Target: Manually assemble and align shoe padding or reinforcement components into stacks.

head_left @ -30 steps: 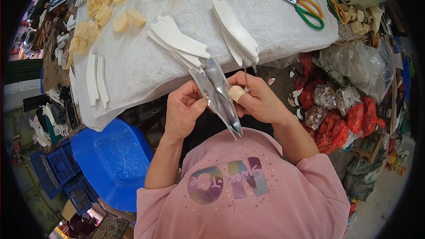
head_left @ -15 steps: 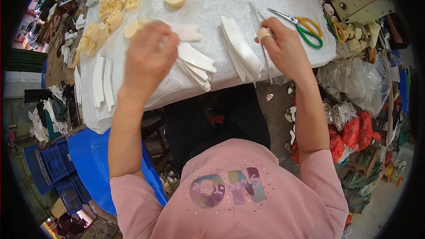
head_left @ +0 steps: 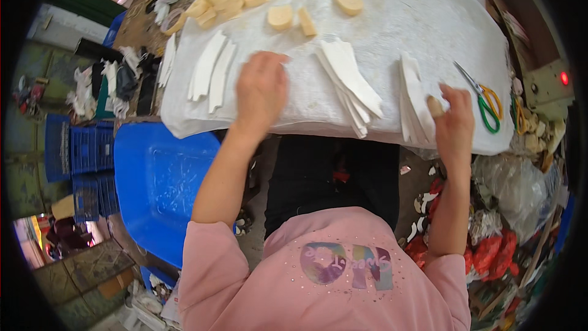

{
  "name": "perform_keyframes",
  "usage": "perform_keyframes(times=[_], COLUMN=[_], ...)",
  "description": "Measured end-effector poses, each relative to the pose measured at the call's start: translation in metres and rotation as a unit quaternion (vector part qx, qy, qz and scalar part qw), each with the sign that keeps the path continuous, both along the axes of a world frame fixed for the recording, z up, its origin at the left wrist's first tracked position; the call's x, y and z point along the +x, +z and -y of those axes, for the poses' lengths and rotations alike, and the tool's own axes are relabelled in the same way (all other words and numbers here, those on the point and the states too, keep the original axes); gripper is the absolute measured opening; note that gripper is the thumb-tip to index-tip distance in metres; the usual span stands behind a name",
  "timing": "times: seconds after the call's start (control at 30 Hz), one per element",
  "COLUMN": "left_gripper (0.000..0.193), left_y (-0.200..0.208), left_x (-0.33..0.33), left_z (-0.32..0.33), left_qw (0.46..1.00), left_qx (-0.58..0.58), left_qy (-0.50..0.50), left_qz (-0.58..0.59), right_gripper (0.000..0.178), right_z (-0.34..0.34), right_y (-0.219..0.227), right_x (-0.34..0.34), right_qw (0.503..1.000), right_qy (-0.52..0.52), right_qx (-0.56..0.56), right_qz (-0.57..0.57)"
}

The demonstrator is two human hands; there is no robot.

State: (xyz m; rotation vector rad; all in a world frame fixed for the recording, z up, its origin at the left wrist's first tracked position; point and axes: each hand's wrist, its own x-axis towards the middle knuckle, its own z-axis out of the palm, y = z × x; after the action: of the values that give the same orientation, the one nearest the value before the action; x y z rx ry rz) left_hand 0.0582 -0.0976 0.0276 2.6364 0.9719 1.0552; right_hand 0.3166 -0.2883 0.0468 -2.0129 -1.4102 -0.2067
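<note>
Left hand (head_left: pixel 262 91): palm down on the white cloth-covered table (head_left: pixel 429 18), fingers loosely curled, holding nothing visible.
Right hand (head_left: pixel 453 124): thumb taped, fingers gripping the right stack of white curved strips (head_left: pixel 413 101) at the table's near edge.
Middle stack of white strips (head_left: pixel 349 83): between the hands.
Scissors (head_left: pixel 484 99): just right of the right hand.
Blue bin (head_left: pixel 162 184): below the table, left.
</note>
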Motion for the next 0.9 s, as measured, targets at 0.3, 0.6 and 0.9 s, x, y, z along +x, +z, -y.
perform_keyframes(times=[0.3, 0.6, 0.9], left_gripper=[0.022, 0.026, 0.029], left_y=[-0.014, -0.029, 0.025], left_x=[-0.052, -0.055, -0.019], left_z=[-0.045, -0.026, 0.038], left_qw=[0.932, 0.968, 0.923], left_qx=[-0.002, -0.060, -0.382], left_qy=[0.266, 0.206, 0.001], left_qz=[-0.247, -0.129, 0.040], right_gripper=[0.019, 0.028, 0.043], right_z=[0.026, 0.052, 0.052], right_y=[0.005, 0.004, 0.009], right_x=[-0.030, -0.042, -0.065], right_qw=[0.976, 0.932, 0.952], right_qy=[0.023, 0.057, 0.191], right_qx=[-0.003, 0.003, -0.040], right_qz=[-0.215, -0.359, -0.237])
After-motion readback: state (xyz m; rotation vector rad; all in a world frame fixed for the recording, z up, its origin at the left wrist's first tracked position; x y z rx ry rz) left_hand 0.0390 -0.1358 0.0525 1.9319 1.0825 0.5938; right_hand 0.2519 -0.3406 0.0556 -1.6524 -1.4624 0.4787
